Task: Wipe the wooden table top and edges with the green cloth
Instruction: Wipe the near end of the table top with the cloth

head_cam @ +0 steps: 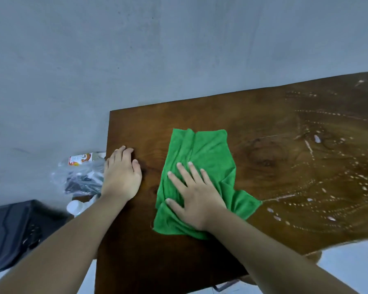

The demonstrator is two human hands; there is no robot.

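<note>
Two hands on a wooden table, one pressing a green cloth

Seen from above, a grey wall (136, 49) fills the upper half of the view. Against it stands a dark brown wooden table (263, 128), its left end nearest the viewer. Trails of wet droplets (327, 187) curve across the right part of the top, while the left part looks dry.

The green cloth (202, 151) lies crumpled on the table top, left of the middle, with one corner trailing out to the right. The right hand (197, 200) lies flat on the near half of the cloth, fingers straight and spread, pressing it down rather than gripping it. The left hand (121, 177) rests palm down on the bare wood just beside the table's left edge, apart from the cloth, fingers relaxed and together, holding nothing.

Below the table's left edge sit a dark bag (13, 232), a clear plastic bag (81, 177) of blurred items, and a white bottle cap (74, 206).
</note>
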